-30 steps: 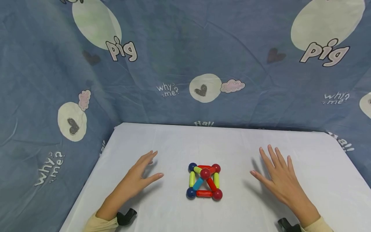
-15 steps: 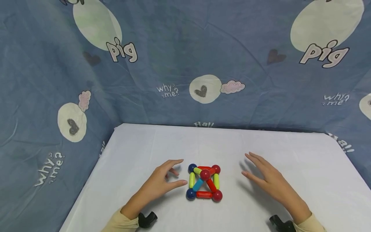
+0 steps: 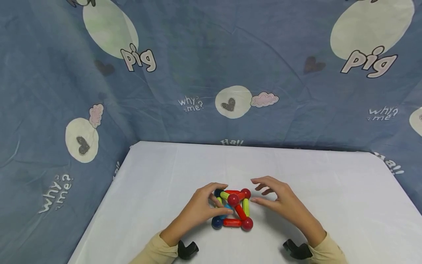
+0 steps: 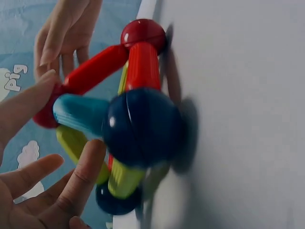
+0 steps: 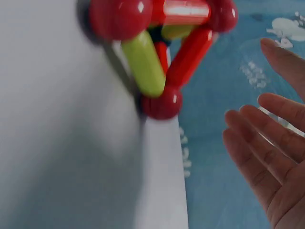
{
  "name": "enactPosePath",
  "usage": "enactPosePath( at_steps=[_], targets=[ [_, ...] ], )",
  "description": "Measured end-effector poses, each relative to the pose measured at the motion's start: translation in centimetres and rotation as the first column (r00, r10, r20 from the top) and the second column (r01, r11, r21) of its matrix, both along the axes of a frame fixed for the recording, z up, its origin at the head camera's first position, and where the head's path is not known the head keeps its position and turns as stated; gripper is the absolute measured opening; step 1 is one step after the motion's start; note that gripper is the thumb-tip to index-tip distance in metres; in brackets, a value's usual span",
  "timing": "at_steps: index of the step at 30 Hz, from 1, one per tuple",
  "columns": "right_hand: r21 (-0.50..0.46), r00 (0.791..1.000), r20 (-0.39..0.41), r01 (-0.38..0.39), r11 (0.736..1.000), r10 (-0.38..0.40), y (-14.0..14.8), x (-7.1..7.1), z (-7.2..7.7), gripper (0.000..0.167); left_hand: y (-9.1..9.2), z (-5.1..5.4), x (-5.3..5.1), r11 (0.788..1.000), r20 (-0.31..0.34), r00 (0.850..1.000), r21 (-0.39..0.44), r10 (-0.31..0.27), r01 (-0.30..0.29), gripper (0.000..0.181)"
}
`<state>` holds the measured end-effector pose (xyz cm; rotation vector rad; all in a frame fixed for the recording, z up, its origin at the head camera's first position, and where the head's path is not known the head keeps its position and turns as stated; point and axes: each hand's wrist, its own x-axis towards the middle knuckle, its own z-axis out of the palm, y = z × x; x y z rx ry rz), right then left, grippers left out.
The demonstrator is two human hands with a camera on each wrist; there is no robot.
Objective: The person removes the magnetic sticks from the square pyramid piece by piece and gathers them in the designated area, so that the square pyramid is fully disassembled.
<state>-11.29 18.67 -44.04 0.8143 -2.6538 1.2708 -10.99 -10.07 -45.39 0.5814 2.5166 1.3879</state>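
A pyramid of magnetic rods and balls (image 3: 242, 212) stands on the white table, with a red ball (image 3: 233, 200) on top. Its rods are red, yellow-green and light blue; the other balls are red and dark blue. My left hand (image 3: 201, 205) reaches round the pyramid's left side, thumb in front of the light blue rod and fingers over the far dark blue ball (image 4: 116, 199). Whether those fingers touch it I cannot tell. Just right of the pyramid, my right hand (image 3: 280, 194) is apart from it, its fingers (image 5: 259, 143) loosely bent and holding nothing.
The white tabletop (image 3: 165, 161) spreads around the pyramid. A blue printed cloth (image 3: 197, 55) hangs behind and to the left of the table. Black wrist mounts (image 3: 188, 250) sit near each sleeve.
Both hands have moved inward to the pyramid. The left went right, from beside it to around its left side; the right came left, close to its right side. The pyramid has stayed put.
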Motion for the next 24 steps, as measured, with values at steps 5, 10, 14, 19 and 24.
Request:
enactPosePath(
  at_steps=[5, 10, 14, 19, 24],
  targets=[
    [-0.067, 0.997, 0.017, -0.080, 0.995, 0.081, -2.5, -0.5, 0.4, 0.046, 1.0, -0.2, -0.3, 0.999, -0.003, 1.000, 0.037, -0.017, 0.017, 0.066],
    [-0.070, 0.984, 0.086, -0.151, 0.986, 0.157, -4.3, -0.9, 0.9, 0.043, 1.4, -0.5, -0.2, 0.996, 0.050, 0.999, 0.091, -0.013, 0.009, 0.055],
    [-0.072, 0.979, 0.080, -0.183, 0.980, 0.189, -4.8, -0.9, 1.1, 0.043, 1.7, -0.8, -0.1, 0.990, 0.088, 0.996, 0.140, -0.022, 0.009, 0.049],
    [-0.067, 0.978, 0.062, -0.194, 0.979, 0.198, -4.9, -1.0, 0.9, 0.042, 2.1, -1.1, 0.3, 0.985, 0.081, 0.997, 0.172, -0.007, -0.007, 0.046],
    [-0.029, 0.975, 0.081, -0.203, 0.979, 0.205, -4.9, -1.3, 0.7, 0.036, 2.4, -1.4, 0.4, 0.978, 0.084, 0.996, 0.204, 0.019, -0.036, 0.049]
  ],
)
